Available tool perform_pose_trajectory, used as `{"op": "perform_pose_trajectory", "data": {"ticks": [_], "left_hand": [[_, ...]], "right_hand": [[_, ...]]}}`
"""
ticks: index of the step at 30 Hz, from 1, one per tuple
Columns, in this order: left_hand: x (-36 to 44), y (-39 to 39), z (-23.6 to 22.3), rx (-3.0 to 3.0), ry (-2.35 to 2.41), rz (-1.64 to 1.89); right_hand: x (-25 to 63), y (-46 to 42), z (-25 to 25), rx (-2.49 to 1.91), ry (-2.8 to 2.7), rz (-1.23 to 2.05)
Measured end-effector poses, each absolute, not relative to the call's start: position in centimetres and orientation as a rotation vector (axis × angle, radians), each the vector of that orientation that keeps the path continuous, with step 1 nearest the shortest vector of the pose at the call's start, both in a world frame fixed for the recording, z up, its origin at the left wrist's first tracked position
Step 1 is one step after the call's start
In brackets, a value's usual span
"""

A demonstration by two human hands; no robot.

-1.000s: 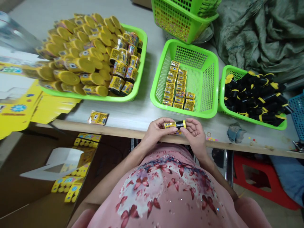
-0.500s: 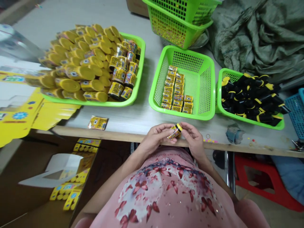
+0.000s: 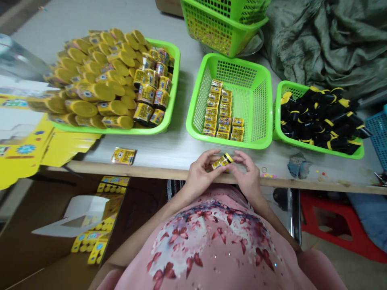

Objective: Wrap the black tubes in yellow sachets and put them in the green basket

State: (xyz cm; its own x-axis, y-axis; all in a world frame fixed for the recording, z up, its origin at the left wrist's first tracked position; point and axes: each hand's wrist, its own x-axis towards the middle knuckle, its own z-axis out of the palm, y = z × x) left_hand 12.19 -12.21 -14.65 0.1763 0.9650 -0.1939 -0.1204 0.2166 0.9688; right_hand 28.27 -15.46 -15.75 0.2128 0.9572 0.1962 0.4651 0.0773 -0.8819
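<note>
My left hand (image 3: 200, 171) and my right hand (image 3: 248, 174) meet at the table's front edge, both pinching a small black tube with a yellow cap and a yellow printed label (image 3: 222, 161). The tube lies tilted between my fingertips, its cap end up toward the right. Just beyond my hands stands a green basket (image 3: 261, 121) holding rows of folded yellow labels (image 3: 223, 117). To its right, another green basket (image 3: 302, 143) is full of bare black tubes with yellow caps (image 3: 323, 121).
A wide green tray (image 3: 169, 117) at the left is heaped with labelled yellow-capped tubes (image 3: 99, 80). One loose label (image 3: 123, 156) lies near the table edge. Stacked green baskets (image 3: 223, 24), grey cloth (image 3: 326, 44), yellow cartons (image 3: 21, 141) and a red stool (image 3: 332, 225) surround the table.
The tube lay level between both hands a second ago; it has since been turned and tilted, with the cap raised. The view shifted slightly.
</note>
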Motion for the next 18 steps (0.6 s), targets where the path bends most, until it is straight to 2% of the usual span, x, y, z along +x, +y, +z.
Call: {"op": "perform_pose_trajectory", "data": {"ticks": [4,6,11,18], "left_hand": [[12.7,-11.9,-14.7,0.869,0.992,0.997],[12.7,-11.9,-14.4,0.792,0.942,0.952],[12.5,-12.0,-14.0,0.54,0.746,0.639],[12.2,-11.9,-14.0,0.453,0.675,0.673]], "right_hand": [[27.6,-15.9,-15.9,-1.402,-1.819,0.193],[27.2,-15.9,-16.0,-1.346,-1.847,0.095],[27.0,-15.8,-15.9,-1.296,-1.757,0.222],[27.2,-16.1,-15.9,-1.244,-1.832,0.181]]}}
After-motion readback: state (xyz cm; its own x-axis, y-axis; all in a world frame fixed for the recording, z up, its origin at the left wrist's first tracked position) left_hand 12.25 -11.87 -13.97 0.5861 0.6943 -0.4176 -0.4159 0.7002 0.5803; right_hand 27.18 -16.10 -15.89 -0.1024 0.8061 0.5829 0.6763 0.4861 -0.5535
